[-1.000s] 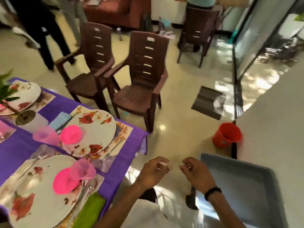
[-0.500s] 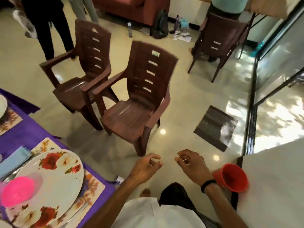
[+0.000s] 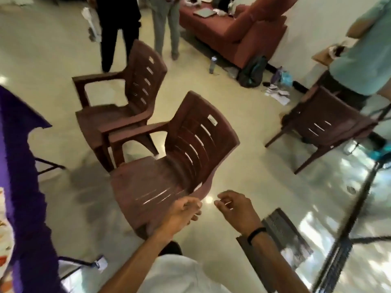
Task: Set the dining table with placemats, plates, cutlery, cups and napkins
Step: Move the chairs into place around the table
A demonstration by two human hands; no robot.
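Observation:
Only the edge of the dining table shows, at the far left under a purple cloth. A sliver of a floral placemat lies at that edge. My left hand hovers over the floor in front of the nearest brown plastic chair, its fingers loosely curled with nothing visible in them. A little to the right, my right hand is at the same height, also loosely curled and empty, with a black band on the wrist. No plates, cups, cutlery or napkins are in view.
A second brown chair stands behind the nearest one and a third chair at the right. A dark floor mat lies by the glass door frame. People stand beside a red sofa; bags and papers litter the floor.
My view has swung right and up, away from the table; the plates, pink cups and red bucket have left the frame. Both hands stay close together, empty.

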